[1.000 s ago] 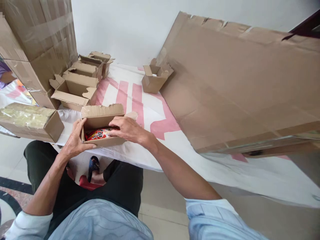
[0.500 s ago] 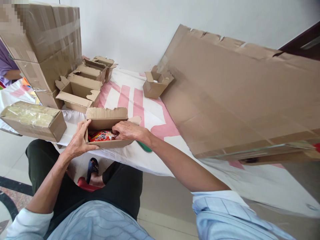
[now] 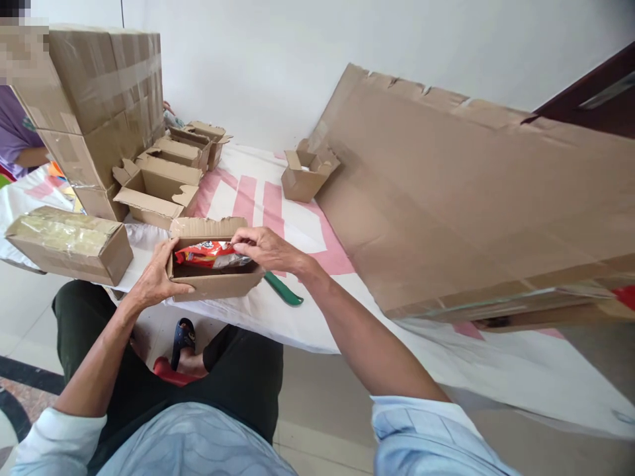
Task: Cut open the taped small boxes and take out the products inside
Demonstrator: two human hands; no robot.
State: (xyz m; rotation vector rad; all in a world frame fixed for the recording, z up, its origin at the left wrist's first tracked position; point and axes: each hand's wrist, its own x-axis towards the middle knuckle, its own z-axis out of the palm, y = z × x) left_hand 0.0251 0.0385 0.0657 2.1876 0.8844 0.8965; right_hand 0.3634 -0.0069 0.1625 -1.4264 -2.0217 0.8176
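My right hand (image 3: 268, 248) pinches the right end of a red packet (image 3: 208, 251) between thumb and fingers, the other fingers curled in. The packet lies lengthwise in the mouth of an open box (image 3: 218, 286), towards the far wall; I cannot tell whether it touches the bottom. My left hand (image 3: 156, 273) grips the box's left end, fingers over the rim, thumb along the near wall.

I judge the packet light and soft, its shiny film slippery and apt to crinkle; contents not determined. An end is the sound place to take hold, with a firm pinch. The box appears light and stiff, best braced at its end wall.

The box sits at the near edge of the cloth-covered tabletop (image 3: 317, 330). Just beside its right end lies a green handle (image 3: 284, 289). Left along the same edge rests a taped box (image 3: 69, 243). Behind that rises a carton stack (image 3: 99, 86), flanked by a row of open boxes (image 3: 149, 200) reaching towards the far edge. Near that far edge, a small open box (image 3: 298, 186) adjoins a large carton (image 3: 471, 198) occupying the right side.
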